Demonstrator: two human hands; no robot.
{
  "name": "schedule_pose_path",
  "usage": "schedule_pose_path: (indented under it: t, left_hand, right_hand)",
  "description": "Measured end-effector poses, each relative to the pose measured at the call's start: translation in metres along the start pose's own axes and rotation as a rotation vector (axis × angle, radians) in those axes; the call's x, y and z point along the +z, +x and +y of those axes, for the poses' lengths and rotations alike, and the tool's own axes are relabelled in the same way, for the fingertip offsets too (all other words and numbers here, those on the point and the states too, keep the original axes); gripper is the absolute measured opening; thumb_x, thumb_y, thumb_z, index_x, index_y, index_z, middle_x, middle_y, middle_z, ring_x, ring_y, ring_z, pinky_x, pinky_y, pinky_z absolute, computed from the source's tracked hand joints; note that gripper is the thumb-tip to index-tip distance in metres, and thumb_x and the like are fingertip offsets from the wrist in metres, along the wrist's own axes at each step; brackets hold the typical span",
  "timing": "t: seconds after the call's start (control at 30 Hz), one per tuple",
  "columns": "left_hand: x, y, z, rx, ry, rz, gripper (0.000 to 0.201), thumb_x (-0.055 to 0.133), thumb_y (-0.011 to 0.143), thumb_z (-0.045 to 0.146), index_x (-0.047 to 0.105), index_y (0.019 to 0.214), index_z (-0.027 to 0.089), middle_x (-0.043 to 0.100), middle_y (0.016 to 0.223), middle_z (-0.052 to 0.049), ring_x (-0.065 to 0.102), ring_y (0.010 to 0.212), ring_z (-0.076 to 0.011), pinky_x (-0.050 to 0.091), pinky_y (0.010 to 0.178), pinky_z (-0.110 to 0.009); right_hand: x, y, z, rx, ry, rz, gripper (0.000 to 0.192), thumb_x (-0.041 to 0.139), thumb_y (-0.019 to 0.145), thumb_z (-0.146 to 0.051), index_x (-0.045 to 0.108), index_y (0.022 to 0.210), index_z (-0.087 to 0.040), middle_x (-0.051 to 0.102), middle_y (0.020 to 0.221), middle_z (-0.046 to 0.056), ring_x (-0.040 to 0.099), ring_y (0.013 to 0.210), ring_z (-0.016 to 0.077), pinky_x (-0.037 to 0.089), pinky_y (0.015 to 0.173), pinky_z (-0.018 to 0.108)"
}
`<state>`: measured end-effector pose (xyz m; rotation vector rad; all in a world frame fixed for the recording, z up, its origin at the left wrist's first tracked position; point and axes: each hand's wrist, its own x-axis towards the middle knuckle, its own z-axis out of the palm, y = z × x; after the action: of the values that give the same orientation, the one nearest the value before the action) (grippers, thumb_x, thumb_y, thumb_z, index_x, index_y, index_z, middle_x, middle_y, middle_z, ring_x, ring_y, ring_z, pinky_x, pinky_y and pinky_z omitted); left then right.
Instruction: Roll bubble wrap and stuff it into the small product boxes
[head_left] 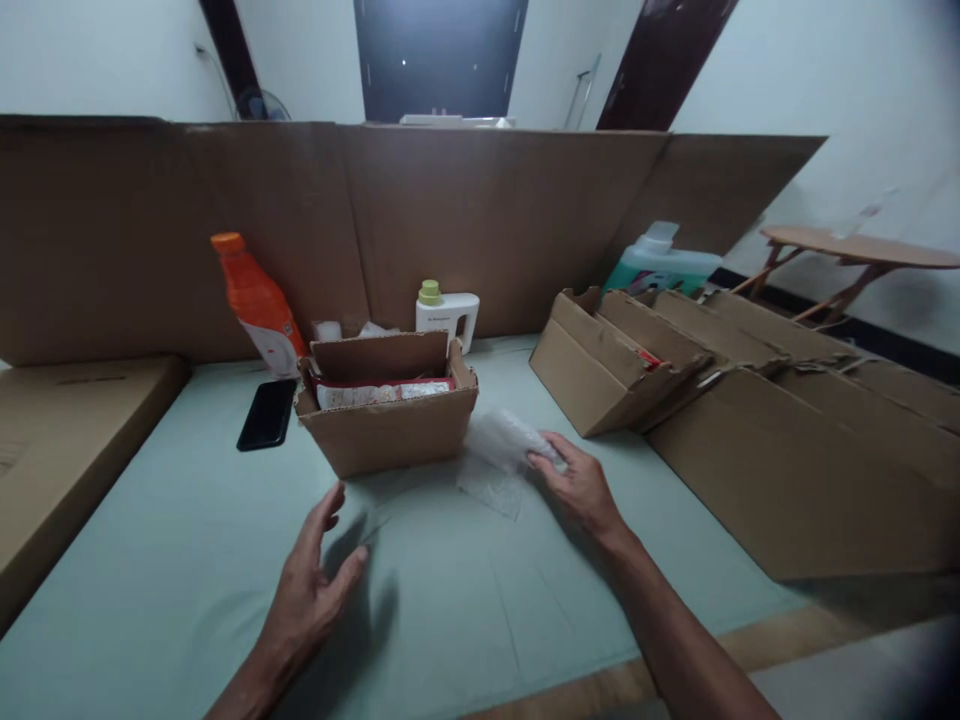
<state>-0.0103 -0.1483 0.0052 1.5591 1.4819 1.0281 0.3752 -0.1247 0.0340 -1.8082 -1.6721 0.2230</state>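
Observation:
My right hand grips a bundle of clear bubble wrap between thumb and fingers, just right of a small cardboard box. A loose flap of the wrap hangs down to the cloth. My left hand is held above the cloth in front of the box, thumb and fingers apart, with nothing in it. The box stands with its top open; a white and red printed packet shows inside. What lies deeper in the box is hidden.
Behind the box stand an orange bottle and a white jug. A black phone lies at its left. Several cardboard boxes line the right side, before a green-liquid jug. A flat carton is at left; a cardboard wall closes the back.

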Motion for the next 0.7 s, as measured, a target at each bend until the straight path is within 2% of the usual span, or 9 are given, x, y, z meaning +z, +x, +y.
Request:
schedule_pose_path:
  t: [0.07,0.13,0.23,0.33,0.43,0.5,0.57,0.63,0.7]
  left_hand:
    - [0.009,-0.014,0.010,0.024,-0.063,-0.084,0.075,0.063,0.085,0.052,0.038,0.150,0.024,0.047,0.152,-0.017,0.053,0.133,-0.0356,0.045,0.107,-0.055]
    - [0.020,-0.021,0.020,0.033,-0.145,-0.152,0.083,0.065,0.084,0.054,0.030,0.154,0.024,0.043,0.156,-0.018,0.048,0.138,-0.0357,0.042,0.111,-0.055]
    - [0.035,-0.023,0.031,0.027,-0.227,-0.199,0.102,0.070,0.078,0.062,0.019,0.158,0.024,0.033,0.162,-0.019,0.039,0.144,-0.0385,0.037,0.114,-0.056]
    - [0.045,-0.021,0.042,-0.002,-0.284,-0.241,0.118,0.075,0.068,0.070,0.015,0.159,0.025,0.023,0.166,-0.018,0.031,0.148,-0.0407,0.031,0.117,-0.057]
    - [0.048,-0.024,0.053,-0.045,-0.479,-0.389,0.128,0.078,0.058,0.077,0.021,0.158,0.022,0.036,0.160,-0.019,0.036,0.146,-0.0389,0.033,0.116,-0.051]
    - [0.049,-0.029,0.056,-0.133,-0.626,-0.522,0.119,0.081,0.056,0.074,0.036,0.152,0.019,0.058,0.140,-0.018,0.054,0.130,-0.0355,0.044,0.105,-0.044]
    - [0.050,-0.034,0.055,-0.274,-0.664,-0.586,0.093,0.083,0.061,0.064,0.056,0.135,0.016,0.071,0.109,-0.012,0.066,0.100,-0.0267,0.050,0.087,-0.035]
    - [0.048,-0.038,0.049,-0.396,-0.608,-0.534,0.069,0.082,0.065,0.055,0.064,0.117,0.014,0.069,0.089,-0.005,0.063,0.077,-0.0174,0.047,0.072,-0.028]
    - [0.042,-0.041,0.042,-0.437,-0.524,-0.455,0.063,0.078,0.069,0.050,0.062,0.118,0.014,0.064,0.082,-0.001,0.057,0.068,-0.0133,0.042,0.065,-0.025]
  right_hand:
    - [-0.007,-0.009,-0.017,0.028,0.153,-0.006,0.036,0.054,0.090,-0.041,0.069,0.113,-0.018,0.075,0.103,0.009,0.069,0.091,0.0256,0.055,0.082,0.037]
    - [-0.019,-0.024,-0.038,0.083,0.425,-0.051,0.041,0.059,0.089,-0.048,0.067,0.116,-0.020,0.075,0.104,0.007,0.070,0.087,0.0234,0.056,0.076,0.032]
    - [-0.040,-0.053,-0.065,0.206,0.795,-0.126,0.050,0.062,0.085,-0.054,0.065,0.122,-0.021,0.075,0.104,0.010,0.071,0.086,0.0260,0.057,0.074,0.035]
    - [-0.050,-0.076,-0.080,0.322,0.989,-0.158,0.057,0.063,0.080,-0.060,0.066,0.124,-0.023,0.076,0.102,0.013,0.072,0.088,0.0310,0.058,0.074,0.041]
    - [-0.041,-0.087,-0.087,0.418,1.114,-0.168,0.055,0.069,0.076,-0.061,0.071,0.117,-0.023,0.076,0.103,0.013,0.072,0.090,0.0322,0.058,0.076,0.043]
    - [-0.026,-0.091,-0.084,0.466,1.127,-0.215,0.051,0.069,0.077,-0.060,0.072,0.112,-0.022,0.076,0.104,0.013,0.072,0.093,0.0318,0.059,0.078,0.043]
    - [-0.011,-0.095,-0.075,0.484,1.030,-0.209,0.049,0.066,0.081,-0.059,0.071,0.111,-0.021,0.075,0.111,0.013,0.070,0.099,0.0305,0.057,0.084,0.043]
    - [-0.003,-0.103,-0.064,0.468,0.843,-0.086,0.048,0.065,0.084,-0.057,0.067,0.117,-0.021,0.071,0.121,0.012,0.067,0.108,0.0286,0.054,0.093,0.043]
    - [-0.003,-0.111,-0.055,0.411,0.651,0.031,0.044,0.065,0.087,-0.052,0.065,0.120,-0.022,0.069,0.126,0.012,0.065,0.113,0.0268,0.051,0.098,0.042]
